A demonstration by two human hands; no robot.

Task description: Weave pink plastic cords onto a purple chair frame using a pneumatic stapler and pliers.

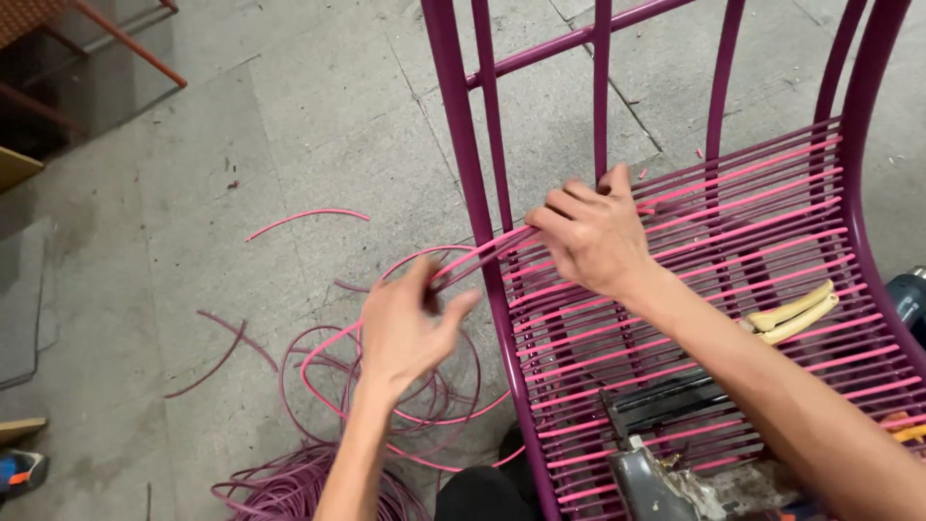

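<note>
Our left hand (410, 323) pinches a pink cord (338, 362) between its fingers. At two o'clock, our right hand (590, 234) presses curled fingers on the purple chair frame (461, 125).

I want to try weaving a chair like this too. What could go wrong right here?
The pink cord looks pulled tight between the left hand and the right hand at the purple frame; it might slip and loosen. The loose loops on the floor could tangle. The yellow-handled tool resting on the woven strands might slide off.
</note>
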